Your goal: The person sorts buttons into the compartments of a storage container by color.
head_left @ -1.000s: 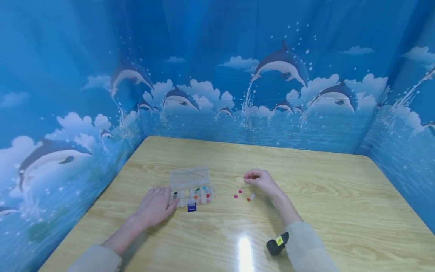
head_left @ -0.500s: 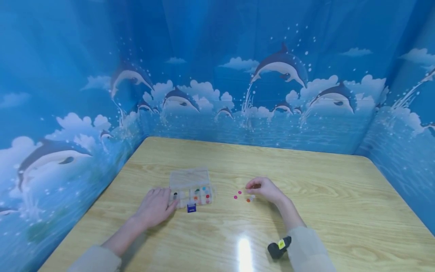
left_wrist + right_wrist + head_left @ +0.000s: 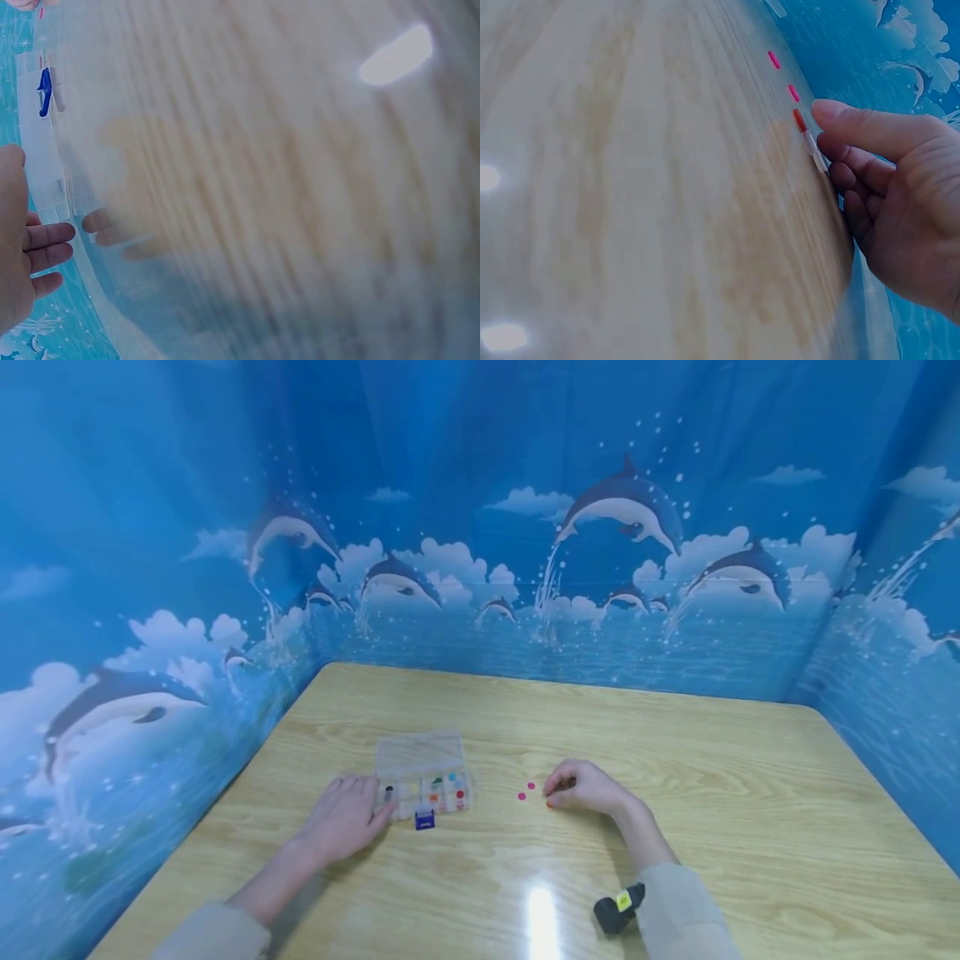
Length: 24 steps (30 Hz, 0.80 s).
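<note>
The left hand [image 3: 347,814] rests at the left end of a clear plastic compartment box [image 3: 406,811], its thumb along the front side. In the left wrist view, that hand's fingers are extended beside the box's end. The box's lid [image 3: 418,753] lies folded back, and small coloured discs sit in the compartments. Over the table, the right hand [image 3: 588,787] reaches down with thumb and fingers bent. An orange disc [image 3: 800,120] lies near its thumb tip, and white discs [image 3: 815,150] lie by its fingertips. Two pink discs [image 3: 522,797] lie to its left.
A blue latch [image 3: 425,820] sticks out from the box's front. On the right sleeve sits a black camera [image 3: 615,912] with a yellow sticker. The wood-grain table [image 3: 705,760] borders a blue dolphin-print curtain [image 3: 450,527] at its back and sides.
The right hand has come down and nearer, from behind the loose discs to right over the white and orange ones. The left hand and box have stayed put.
</note>
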Tool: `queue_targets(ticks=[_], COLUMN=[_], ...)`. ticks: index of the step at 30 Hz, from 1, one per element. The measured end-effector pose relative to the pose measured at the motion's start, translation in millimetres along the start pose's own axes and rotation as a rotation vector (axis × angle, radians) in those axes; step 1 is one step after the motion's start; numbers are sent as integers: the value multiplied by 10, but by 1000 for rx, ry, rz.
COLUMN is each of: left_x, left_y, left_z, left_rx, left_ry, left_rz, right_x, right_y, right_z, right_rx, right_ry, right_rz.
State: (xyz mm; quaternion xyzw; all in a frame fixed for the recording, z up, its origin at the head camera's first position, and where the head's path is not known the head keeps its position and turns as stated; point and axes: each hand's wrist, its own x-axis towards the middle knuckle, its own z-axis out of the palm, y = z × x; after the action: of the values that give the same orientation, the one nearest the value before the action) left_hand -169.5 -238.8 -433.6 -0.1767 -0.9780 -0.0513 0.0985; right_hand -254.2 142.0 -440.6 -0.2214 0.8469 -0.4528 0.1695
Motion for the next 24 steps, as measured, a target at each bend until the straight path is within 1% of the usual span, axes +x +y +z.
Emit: queue_targets(ticks=[4, 8, 14, 19, 24], left_x=[1, 4, 0, -2, -9], left_y=[0, -6, 5, 19, 35], left_z=[3, 10, -9, -21, -30], left_rx=[-1, -3, -3, -5, -9], left_ry=[-3, -7, -8, -23, -18], left_rz=[-1, -4, -4, -16, -17], right_x=[-7, -13, -22, -10, 4], right_y=[11, 10, -17, -12, -12], right_z=[-11, -15, -11, -4, -4], right_rx=[-12, -20, -30, -70, -97], right_ry=[-34, -51, -51, -48, -41], right_rz=[-44, -77, -76, -67, -51])
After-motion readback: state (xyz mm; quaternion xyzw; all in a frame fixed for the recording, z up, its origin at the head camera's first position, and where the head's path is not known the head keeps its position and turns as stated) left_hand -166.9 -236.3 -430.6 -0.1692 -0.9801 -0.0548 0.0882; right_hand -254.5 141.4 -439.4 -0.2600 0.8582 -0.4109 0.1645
